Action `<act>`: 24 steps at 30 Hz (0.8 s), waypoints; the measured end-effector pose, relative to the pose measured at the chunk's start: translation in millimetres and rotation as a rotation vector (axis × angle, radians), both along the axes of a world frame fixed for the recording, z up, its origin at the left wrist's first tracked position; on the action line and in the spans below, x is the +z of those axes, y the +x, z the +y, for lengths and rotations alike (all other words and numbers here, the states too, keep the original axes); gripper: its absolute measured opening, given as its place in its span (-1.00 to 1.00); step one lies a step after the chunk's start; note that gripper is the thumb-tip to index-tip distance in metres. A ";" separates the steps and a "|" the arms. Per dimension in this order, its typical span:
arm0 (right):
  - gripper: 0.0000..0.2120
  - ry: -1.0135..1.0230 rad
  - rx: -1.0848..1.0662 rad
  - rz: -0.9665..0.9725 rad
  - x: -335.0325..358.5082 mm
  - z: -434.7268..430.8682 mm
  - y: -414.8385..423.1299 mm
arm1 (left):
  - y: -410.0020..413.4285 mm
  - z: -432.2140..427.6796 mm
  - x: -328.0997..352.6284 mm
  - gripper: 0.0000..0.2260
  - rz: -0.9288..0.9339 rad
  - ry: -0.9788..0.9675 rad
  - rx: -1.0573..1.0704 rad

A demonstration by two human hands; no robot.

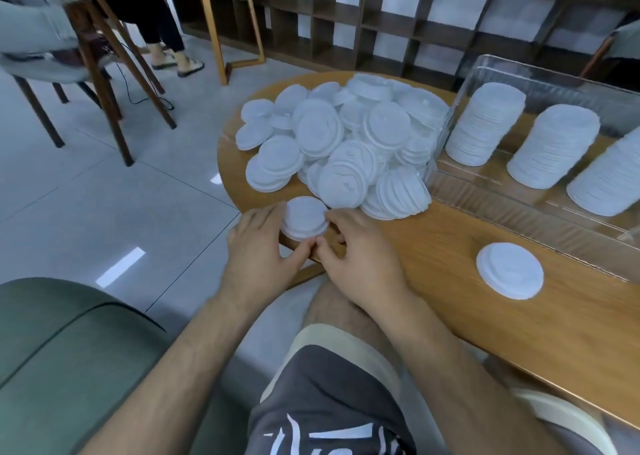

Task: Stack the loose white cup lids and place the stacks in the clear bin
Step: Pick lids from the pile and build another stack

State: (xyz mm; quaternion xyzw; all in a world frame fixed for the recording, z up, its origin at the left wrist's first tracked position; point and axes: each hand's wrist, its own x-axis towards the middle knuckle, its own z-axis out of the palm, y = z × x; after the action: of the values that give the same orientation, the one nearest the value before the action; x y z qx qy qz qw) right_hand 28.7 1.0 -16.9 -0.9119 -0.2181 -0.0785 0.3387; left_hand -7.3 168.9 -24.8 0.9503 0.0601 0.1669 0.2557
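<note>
Head view, looking down over the desk (450, 319).

- Left hand (258, 243) and right hand (360, 257): both at the near-left edge of the desk, fingers curled round a small stack (304, 218) of white lids. The left hand holds its left side and the right hand its right side, and the two thumbs nearly meet at the near rim. The stack is only a few lids high, and its base looks to rest on the desk edge (cannot tell for sure).
- Pile (343, 146): loose white lids heaped on the rounded far end of the desk, just beyond the small stack. Some lie flat and some lean on edge, and the right side of the pile is pressed against the bin's end wall.
- Bin (519, 219): clear plastic, lying along the right side of the desk. It holds three tall stacks of lids in a row, leaning slightly: the left stack (485, 125), the middle stack (554, 146) and the right stack (609, 181) (the last cut off by the frame edge).
- Low stack (509, 270): a few lids lying flat on the desk, near the bin's front wall and well apart from the hands.
- Surroundings: a green chair (52, 350) at lower left, a wooden chair (97, 74) and a seated person (152, 15) at upper left, and a dark shelf (381, 22) along the back.
</note>
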 end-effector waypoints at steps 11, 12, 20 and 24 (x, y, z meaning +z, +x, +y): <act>-0.55 0.101 0.025 0.059 2.2 -23.3 -19.1 | -26.0 -14.4 4.1 -0.39 -0.042 -0.165 -0.043; -0.55 0.115 0.013 0.055 3.4 -29.5 -22.1 | -26.1 -19.4 5.8 -0.40 -0.047 -0.188 -0.060; -0.57 0.127 -0.137 -0.058 14.3 -105.4 -30.5 | -5.5 -88.3 19.1 -0.45 -0.084 -0.216 -0.235; -0.62 0.146 -0.236 -0.159 15.3 -151.3 -39.1 | 7.0 -132.1 21.6 -0.47 -0.105 -0.241 -0.377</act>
State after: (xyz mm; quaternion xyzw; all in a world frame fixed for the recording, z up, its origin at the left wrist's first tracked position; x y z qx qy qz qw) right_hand -10.5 -150.3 -1.6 -0.8949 -0.1293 -0.2054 0.3743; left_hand -0.3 36.8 -3.2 0.8973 -0.1124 0.1569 0.3970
